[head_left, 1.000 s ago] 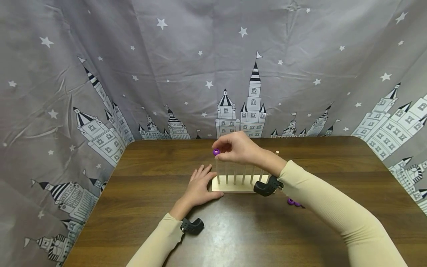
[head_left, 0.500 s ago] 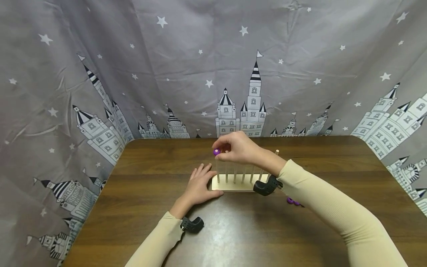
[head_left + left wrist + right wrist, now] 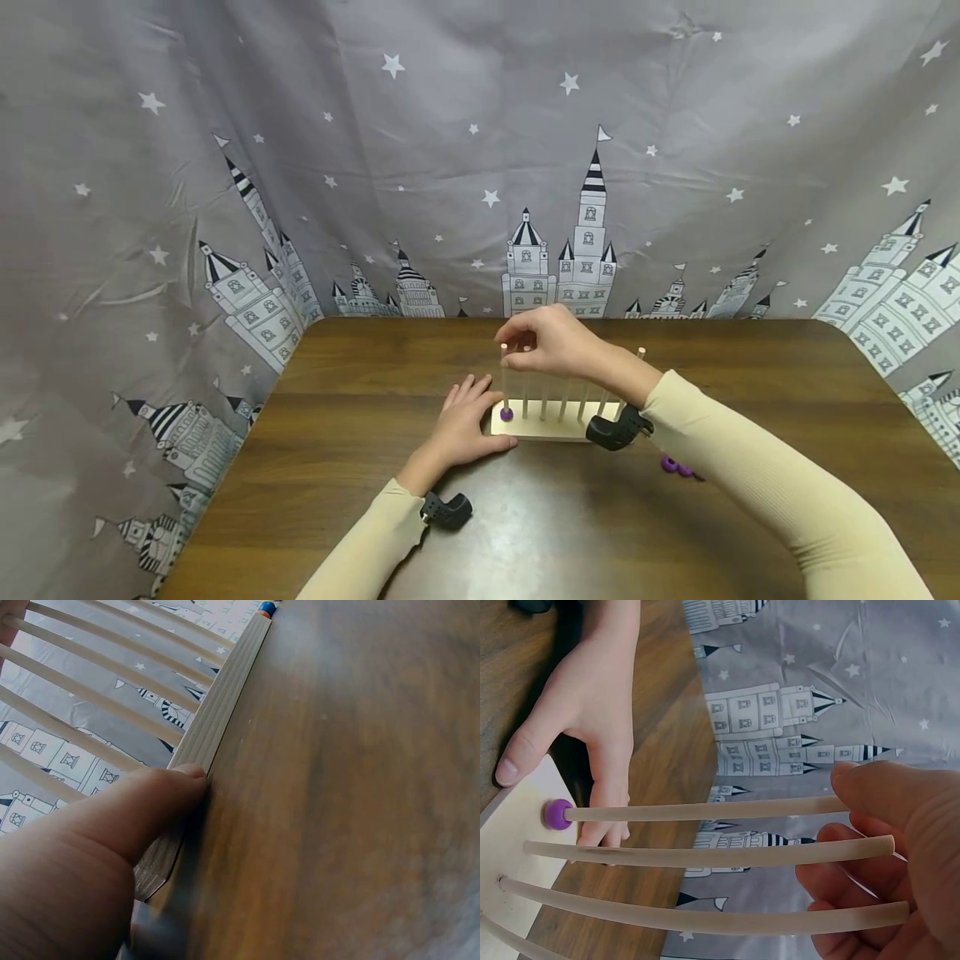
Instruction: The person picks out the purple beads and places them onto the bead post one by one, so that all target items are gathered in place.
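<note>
A pale wooden peg stand [image 3: 534, 427] with a row of upright pegs stands on the table. At the foot of its leftmost peg sits a purple bead [image 3: 558, 814], threaded on it. My left hand [image 3: 459, 427] holds the stand's left end, thumb on the front edge and index finger at the back corner; the other fingers stretch over the table. Around the top of the leftmost peg, my right hand [image 3: 551, 342] has its thumb and fingers spread apart, no bead between them. In the right wrist view the thumb [image 3: 855, 780] covers that peg's tip.
More purple beads [image 3: 670, 464] lie on the brown table [image 3: 360, 375] right of the stand, partly behind the right sleeve [image 3: 765, 467]. A small blue and orange object [image 3: 267, 609] shows beyond the stand's far end. A grey castle-print curtain [image 3: 420, 192] hangs behind.
The purple bead has left my right fingers and dropped down the leftmost peg to the base. Both hands stay in place; the head view has shifted slightly.
</note>
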Action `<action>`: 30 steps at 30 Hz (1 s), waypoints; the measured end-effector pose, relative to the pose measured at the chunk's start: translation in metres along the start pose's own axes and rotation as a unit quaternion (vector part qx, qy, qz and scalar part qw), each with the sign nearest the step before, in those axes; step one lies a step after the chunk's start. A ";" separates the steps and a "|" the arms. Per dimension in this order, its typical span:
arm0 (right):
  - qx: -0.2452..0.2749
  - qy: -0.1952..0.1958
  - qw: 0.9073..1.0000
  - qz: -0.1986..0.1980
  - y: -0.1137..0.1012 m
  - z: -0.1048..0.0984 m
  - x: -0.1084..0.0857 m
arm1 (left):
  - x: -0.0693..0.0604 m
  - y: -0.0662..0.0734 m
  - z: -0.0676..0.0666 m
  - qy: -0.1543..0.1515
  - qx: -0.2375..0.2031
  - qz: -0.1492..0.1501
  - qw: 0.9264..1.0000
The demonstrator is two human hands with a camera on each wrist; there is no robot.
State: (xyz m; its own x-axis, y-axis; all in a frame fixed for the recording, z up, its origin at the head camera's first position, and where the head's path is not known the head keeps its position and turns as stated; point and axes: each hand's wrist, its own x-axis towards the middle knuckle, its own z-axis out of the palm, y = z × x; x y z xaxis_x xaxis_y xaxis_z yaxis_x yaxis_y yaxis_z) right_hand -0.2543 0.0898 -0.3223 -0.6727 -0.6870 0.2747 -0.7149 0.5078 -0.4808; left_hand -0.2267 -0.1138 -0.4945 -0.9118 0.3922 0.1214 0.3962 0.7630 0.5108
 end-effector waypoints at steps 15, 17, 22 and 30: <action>0.003 0.014 1.000 0.000 0.005 -0.001 -0.014 | 0.000 0.009 0.011 -0.011 -0.010 0.004 1.000; 0.012 0.019 1.000 -0.001 0.005 -0.001 -0.013 | 0.000 0.008 0.011 -0.011 -0.009 0.002 1.000; 0.034 0.036 0.999 0.009 0.003 -0.004 -0.012 | -0.002 0.006 0.008 -0.007 -0.008 0.000 1.000; 0.044 0.078 0.995 0.038 0.009 -0.031 -0.022 | -0.002 0.002 -0.003 0.008 -0.009 -0.003 1.000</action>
State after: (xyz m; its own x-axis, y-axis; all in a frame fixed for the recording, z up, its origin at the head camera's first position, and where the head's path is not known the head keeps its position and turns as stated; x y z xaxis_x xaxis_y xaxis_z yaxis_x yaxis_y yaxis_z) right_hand -0.2516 0.1257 -0.3064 -0.7501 -0.5566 0.3571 -0.6463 0.5028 -0.5740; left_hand -0.2240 -0.1146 -0.4911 -0.9154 0.3803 0.1318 0.3897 0.7560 0.5260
